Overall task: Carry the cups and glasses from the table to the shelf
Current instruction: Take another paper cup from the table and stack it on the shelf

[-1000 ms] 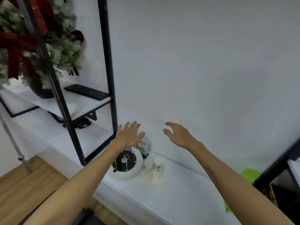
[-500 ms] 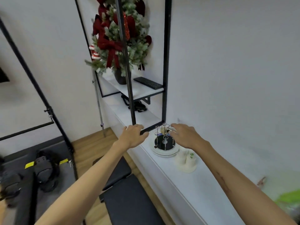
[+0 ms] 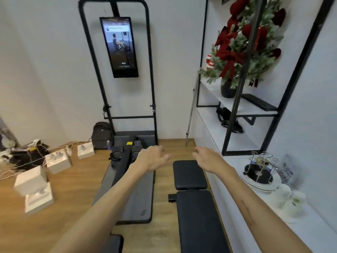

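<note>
Both bare arms stretched forward over the room; left hand (image 3: 152, 157) palm down with fingers loosely spread, gripping nothing; right hand (image 3: 207, 157) likewise empty, fingers relaxed and slightly bent, thumb apart; both held in the air above the black padded workout bench (image 3: 190, 175) and the grey floor mat (image 3: 135, 190), touching neither.

To the right, on the long white ledge of the shelf unit (image 3: 310, 232), a cluster of small white ceramic cups with green leaf prints (image 3: 290, 199), standing close together on a pale tray, blurred; just beyond them a round white plate with a black centre and a thin wire rack (image 3: 259, 173); both well apart from the right hand.

Higher on the black metal-framed shelving (image 3: 237, 99), a frosted green potted plant with red bows (image 3: 242, 48) beside a black keyboard (image 3: 259, 104); below that, a tangle of black cables (image 3: 228, 121).

On the far wall, a tall black-framed exercise machine with a lit upright screen (image 3: 119, 46); a black backpack (image 3: 101, 132) at its foot; white boxes (image 3: 58, 161) with wires scattered over the wooden floor (image 3: 73, 189) at left.
</note>
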